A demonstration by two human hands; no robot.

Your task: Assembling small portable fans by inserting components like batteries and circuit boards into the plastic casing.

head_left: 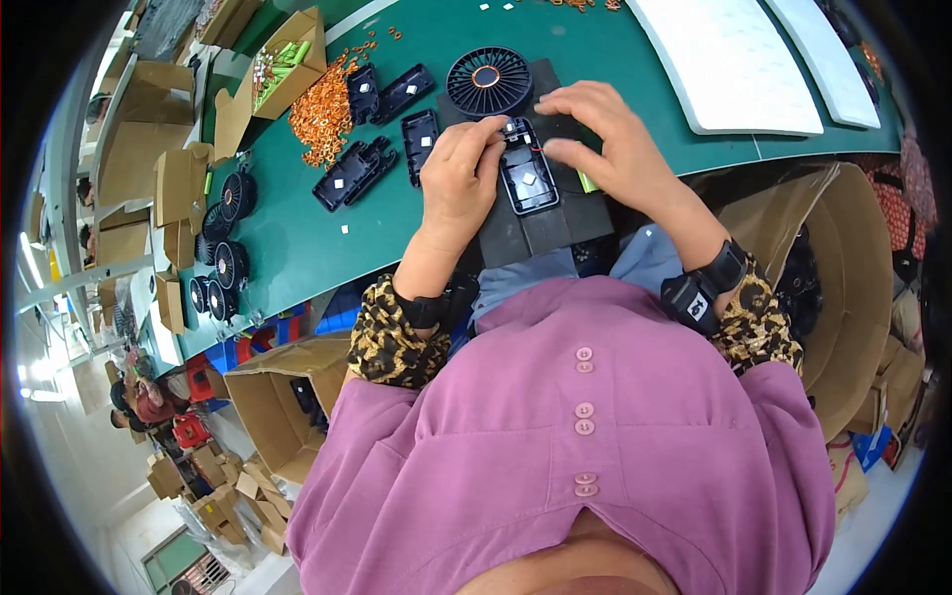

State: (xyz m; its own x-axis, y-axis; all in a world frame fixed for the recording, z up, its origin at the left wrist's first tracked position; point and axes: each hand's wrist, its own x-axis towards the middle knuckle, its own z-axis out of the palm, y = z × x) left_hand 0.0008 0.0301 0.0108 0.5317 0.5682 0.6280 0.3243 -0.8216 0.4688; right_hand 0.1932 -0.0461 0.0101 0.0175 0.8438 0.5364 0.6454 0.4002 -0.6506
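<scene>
We pinch the open black shell (528,178) on the dark mat (555,223) between left hand (458,178) and right hand (605,139) — its fan (489,83) seated, no cover on, and 5 shells (382,129) wait — much left, we judge.

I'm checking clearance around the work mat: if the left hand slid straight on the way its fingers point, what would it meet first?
The left hand points away from the body, up the table. It would probably first meet the round black plastic fan head with an orange centre ring, just beyond its fingertips, though depth is unclear.
</scene>
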